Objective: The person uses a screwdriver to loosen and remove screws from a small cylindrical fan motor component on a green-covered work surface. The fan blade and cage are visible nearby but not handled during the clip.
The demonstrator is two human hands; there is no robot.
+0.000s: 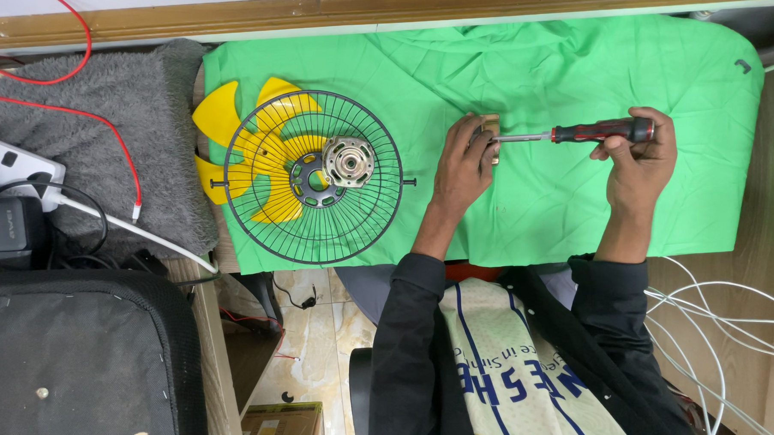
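- The right hand (pixel 634 162) is closed around the red-black handle of a screwdriver (pixel 573 134), which lies level over the green cloth (pixel 562 66).
- The left hand (pixel 461 168) pinches a small tan part (pixel 490 126) at the screwdriver tip.
- To the left, a wire fan guard (pixel 317 179) lies on yellow blades (pixel 229 129), with a motor (pixel 348 161) on it.
- A small cardboard box (pixel 283 425) is on the floor.

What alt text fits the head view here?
On a green cloth, the left hand steadies a small tan part while the right hand holds a red-and-black screwdriver against it. A wire fan guard with motor lies over yellow fan blades alongside.
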